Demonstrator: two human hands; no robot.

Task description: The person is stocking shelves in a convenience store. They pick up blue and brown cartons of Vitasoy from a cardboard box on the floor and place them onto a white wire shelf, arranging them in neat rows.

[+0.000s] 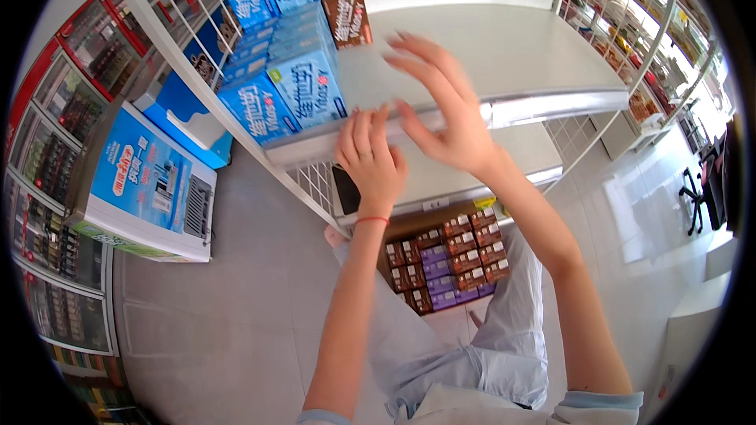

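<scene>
My left hand (369, 156), with a red string at its wrist, is at the shelf's front edge, beside the stacked blue drink cartons (307, 91); its fingers are close together and hold nothing that I can see. Raised above the white metal shelf (531, 53), my right hand (452, 109) has its fingers spread and slightly blurred, with nothing in it. Brown drink cartons (349, 15) stand in a short row at the back, right beside the blue ones. More blue cartons rise behind the front stack.
Below, a cardboard box holds brown cartons (469, 260) and purple cartons (437, 268) between my legs. A lower shelf (472, 171) lies beneath. White wire side panels flank the shelf. A chest freezer (147, 177) stands left; an office chair (694, 200) is far right.
</scene>
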